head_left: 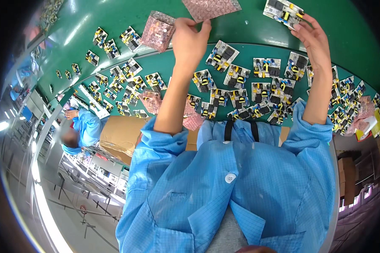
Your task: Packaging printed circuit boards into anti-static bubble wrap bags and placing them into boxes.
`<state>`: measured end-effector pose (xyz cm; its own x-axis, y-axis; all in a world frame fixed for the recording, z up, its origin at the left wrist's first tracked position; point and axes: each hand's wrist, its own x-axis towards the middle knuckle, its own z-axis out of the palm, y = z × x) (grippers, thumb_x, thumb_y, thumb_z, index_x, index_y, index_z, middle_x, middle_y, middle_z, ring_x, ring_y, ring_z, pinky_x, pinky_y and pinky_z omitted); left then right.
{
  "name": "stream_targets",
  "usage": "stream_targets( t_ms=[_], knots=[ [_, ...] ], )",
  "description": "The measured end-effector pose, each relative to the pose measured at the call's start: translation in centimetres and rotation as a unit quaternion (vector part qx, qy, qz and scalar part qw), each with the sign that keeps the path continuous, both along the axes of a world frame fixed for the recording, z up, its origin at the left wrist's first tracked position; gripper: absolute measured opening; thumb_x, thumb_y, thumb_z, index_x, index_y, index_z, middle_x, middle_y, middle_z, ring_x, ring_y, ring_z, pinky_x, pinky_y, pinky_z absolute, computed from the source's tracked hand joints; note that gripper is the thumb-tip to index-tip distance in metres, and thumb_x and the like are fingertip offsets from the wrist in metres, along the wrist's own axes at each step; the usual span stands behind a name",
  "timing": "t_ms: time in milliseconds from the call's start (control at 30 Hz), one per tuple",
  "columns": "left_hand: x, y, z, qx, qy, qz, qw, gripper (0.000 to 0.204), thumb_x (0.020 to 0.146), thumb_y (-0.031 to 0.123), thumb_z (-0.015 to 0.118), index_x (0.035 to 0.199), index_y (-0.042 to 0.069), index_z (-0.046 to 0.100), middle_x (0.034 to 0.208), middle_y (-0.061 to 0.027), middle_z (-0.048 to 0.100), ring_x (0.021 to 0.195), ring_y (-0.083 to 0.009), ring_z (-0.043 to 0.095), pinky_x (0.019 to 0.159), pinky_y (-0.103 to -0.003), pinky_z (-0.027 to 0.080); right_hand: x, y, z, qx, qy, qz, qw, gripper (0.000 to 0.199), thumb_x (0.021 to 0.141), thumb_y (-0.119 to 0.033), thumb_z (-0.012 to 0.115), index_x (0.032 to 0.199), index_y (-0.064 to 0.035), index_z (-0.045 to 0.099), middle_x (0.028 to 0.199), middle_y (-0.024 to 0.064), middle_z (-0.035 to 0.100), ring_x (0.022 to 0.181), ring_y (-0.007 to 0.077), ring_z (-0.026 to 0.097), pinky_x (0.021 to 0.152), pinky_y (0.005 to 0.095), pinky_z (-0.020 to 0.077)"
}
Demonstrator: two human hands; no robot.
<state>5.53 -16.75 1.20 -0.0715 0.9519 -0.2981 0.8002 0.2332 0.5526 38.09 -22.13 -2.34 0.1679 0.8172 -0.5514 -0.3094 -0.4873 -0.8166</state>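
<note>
At the lower edge of a pink bubble-wrap pouch (211, 7), the thumb and fingers of my left hand (191, 40) close on it. Just left of that hand lies a second bubble-wrap pouch (157, 30) with a circuit board showing through it. My right hand (314, 40) grips a circuit board (281, 12) by its right end, at the far right. The board is pale with black, yellow and blue parts. Much of the first pouch is cut off by the upper edge of the view.
Many similar circuit boards (222, 55) lie spread over the near green bench (179, 63); more stand on the far green surface (245, 31). Pink bubble-wrap (151, 101) lies beside my left forearm. A cardboard box (124, 137) and a co-worker in blue (88, 128) are at the left.
</note>
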Motion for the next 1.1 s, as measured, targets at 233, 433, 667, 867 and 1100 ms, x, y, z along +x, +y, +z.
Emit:
stream_targets(
  t_ms=[233,433,667,867,1100],
  knots=[
    [4.2,5.0,-1.5,0.184,-0.092,-0.162,0.965,0.019,0.081,0.01,0.069,0.096,0.001,0.061,0.09,-0.0158,0.062,0.081,-0.0328,0.062,0.071,-0.042,0.051,-4.0,6.1,3.4,0.062,-0.017,0.076,0.995,0.036,0.084,0.007,0.07,0.114,-0.0024,0.054,0.093,0.0027,0.069,0.084,0.0076,0.062,0.078,0.0213,0.0493],
    [5.0,6.0,-3.5,0.205,-0.031,-0.18,0.962,0.009,0.077,0.004,0.069,0.082,0.002,0.062,0.082,-0.0163,0.06,0.071,-0.0333,0.062,0.062,-0.041,0.051,-4.4,9.4,3.6,0.048,-0.085,0.224,0.97,0.033,0.081,0.006,0.071,0.111,-0.0009,0.059,0.091,0.0037,0.069,0.082,0.0083,0.063,0.075,0.0217,0.0496],
    [4.5,5.2,-3.6,0.182,-0.256,-0.132,0.94,0.014,0.075,-0.004,0.071,0.084,0.003,0.064,0.09,-0.0065,0.057,0.067,-0.0171,0.059,0.058,-0.025,0.049,-3.5,10.5,2.8,0.024,-0.044,0.237,0.97,0.031,0.081,0.005,0.072,0.109,0.0015,0.06,0.09,0.0043,0.069,0.079,0.0088,0.063,0.071,0.022,0.0505],
    [4.4,4.4,-2.8,0.235,-0.246,-0.139,0.93,0.019,0.073,-0.004,0.074,0.088,0.005,0.067,0.095,-0.0087,0.055,0.077,-0.0205,0.059,0.062,-0.028,0.049,-4.6,10.7,3.7,-0.043,-0.063,0.209,0.975,0.032,0.081,0.005,0.072,0.11,0.0009,0.059,0.092,0.007,0.07,0.081,0.0099,0.065,0.07,0.0215,0.0508],
    [3.6,3.4,1.0,0.256,-0.205,-0.164,0.93,0.022,0.068,0.0,0.077,0.086,0.008,0.07,0.098,-0.011,0.055,0.096,-0.0302,0.056,0.078,-0.037,0.049,-8.1,5.6,5.5,0.047,-0.094,0.197,0.975,0.036,0.081,0.005,0.073,0.112,0.0001,0.057,0.097,0.0079,0.071,0.084,0.0109,0.065,0.074,0.0232,0.0513]
  ],
)
